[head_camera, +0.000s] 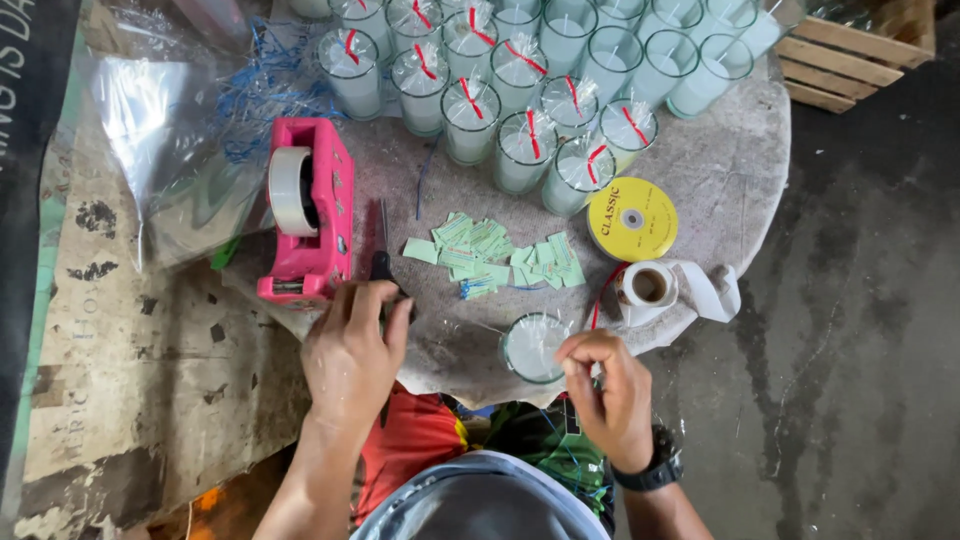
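- Glass candle (532, 347) stands at the near edge of the bench (735, 175), between the two hands, its top covered with clear wrap.
- Right hand (603, 395) hovers just beside the glass candle on its right, fingers (578, 352) pinched together over its rim; what they pinch is too small to tell, though a thin red ribbon (598, 300) runs down toward them.
- Left hand (350, 350) rests on the bench edge to the left, fingers curled down on a dark-handled tool (381, 262) whose thin metal tip points away from the person.
- Pink tape dispenser (315, 215) with a roll of pale tape sits just left of the tool, touching the left hand's fingertips or nearly so.
- Small green labels (490, 252) lie scattered in a loose pile beyond the glass candle, in the middle of the bench.
- Yellow ribbon spool (631, 219) lies flat to the right of the labels, and a white tape roll (650, 287) with a loose tail sits just nearer.
- Rows of finished glass candles (520, 90), many tied with red ribbon over clear wrap, fill the far side of the bench.
- Clear plastic bags (160, 130) lie heaped at the left, over a strip of worn cardboard (150, 370).
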